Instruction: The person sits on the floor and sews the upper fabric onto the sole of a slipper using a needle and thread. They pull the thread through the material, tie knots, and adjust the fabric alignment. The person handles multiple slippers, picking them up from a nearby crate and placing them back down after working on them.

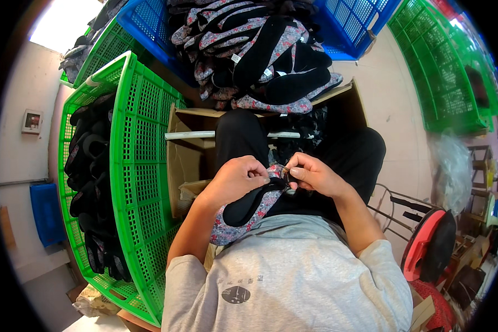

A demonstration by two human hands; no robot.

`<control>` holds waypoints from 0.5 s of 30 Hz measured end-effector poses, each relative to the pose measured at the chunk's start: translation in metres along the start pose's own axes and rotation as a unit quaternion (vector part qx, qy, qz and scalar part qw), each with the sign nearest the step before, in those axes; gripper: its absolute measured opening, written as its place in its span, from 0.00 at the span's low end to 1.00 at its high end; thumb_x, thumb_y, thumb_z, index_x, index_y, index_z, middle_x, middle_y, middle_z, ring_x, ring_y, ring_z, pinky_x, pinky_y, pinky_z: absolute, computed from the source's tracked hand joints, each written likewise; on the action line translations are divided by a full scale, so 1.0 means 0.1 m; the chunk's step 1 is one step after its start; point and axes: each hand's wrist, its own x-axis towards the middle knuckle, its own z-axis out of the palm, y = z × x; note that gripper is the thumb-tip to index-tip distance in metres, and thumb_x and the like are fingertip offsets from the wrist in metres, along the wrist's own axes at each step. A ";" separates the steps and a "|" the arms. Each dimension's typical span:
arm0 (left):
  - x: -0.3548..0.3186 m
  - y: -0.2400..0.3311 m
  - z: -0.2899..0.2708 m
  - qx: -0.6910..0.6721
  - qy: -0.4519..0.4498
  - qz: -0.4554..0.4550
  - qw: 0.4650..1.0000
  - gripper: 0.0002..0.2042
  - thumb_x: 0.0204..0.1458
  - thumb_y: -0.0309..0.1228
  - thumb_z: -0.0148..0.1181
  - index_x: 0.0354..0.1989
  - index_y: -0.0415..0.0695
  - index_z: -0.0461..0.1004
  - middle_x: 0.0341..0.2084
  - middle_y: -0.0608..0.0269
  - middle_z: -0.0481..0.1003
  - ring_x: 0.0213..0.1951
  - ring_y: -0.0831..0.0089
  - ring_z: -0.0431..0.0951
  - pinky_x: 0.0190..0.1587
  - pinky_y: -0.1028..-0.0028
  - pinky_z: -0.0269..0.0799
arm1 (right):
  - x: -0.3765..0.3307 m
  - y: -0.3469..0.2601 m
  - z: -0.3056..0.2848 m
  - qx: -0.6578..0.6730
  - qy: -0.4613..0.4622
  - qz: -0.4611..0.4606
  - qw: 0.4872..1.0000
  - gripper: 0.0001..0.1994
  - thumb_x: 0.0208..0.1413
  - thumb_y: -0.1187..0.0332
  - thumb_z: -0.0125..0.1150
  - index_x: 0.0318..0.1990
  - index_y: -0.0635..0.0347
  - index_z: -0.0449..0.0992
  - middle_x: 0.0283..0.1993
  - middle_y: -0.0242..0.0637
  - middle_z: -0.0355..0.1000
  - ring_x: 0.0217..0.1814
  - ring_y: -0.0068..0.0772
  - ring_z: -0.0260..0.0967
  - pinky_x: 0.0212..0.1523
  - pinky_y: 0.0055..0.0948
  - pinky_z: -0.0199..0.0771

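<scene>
Left hand (239, 178): in head view, we see it pinch the slipper (242, 210) at the far end.
Right hand (314, 176): pinches this same end, beside the left.
Slipper place: far end between the hands, rest nearer to us.
Slipper feel: probably light, soft, not fragile; we should hold its edge.
</scene>
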 end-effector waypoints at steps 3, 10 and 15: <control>0.01 0.04 0.02 0.016 0.006 -0.013 1.000 0.02 0.51 0.22 0.63 0.32 0.36 0.78 0.26 0.66 0.73 0.29 0.81 0.71 0.33 0.78 0.68 | 0.00 -0.03 0.00 -0.012 -0.005 0.002 1.000 0.08 0.69 0.64 0.49 0.45 0.58 0.69 0.28 0.29 0.72 0.20 0.09 0.54 0.21 0.13 0.54; 0.04 0.03 0.04 -0.012 0.010 0.007 1.000 0.02 0.53 0.22 0.61 0.33 0.36 0.76 0.26 0.66 0.73 0.29 0.82 0.69 0.33 0.78 0.68 | 0.02 -0.14 -0.01 -0.105 -0.032 0.022 0.994 0.09 0.68 0.64 0.52 0.42 0.60 0.70 0.31 0.29 0.72 0.29 0.14 0.63 0.30 0.17 0.63; 0.06 0.00 0.04 -0.001 0.014 0.004 1.000 0.04 0.54 0.24 0.60 0.34 0.36 0.76 0.26 0.67 0.73 0.30 0.82 0.69 0.34 0.77 0.67 | 0.04 -0.20 0.00 -0.175 -0.052 0.013 0.983 0.08 0.67 0.64 0.53 0.42 0.60 0.70 0.30 0.28 0.71 0.27 0.14 0.61 0.30 0.18 0.63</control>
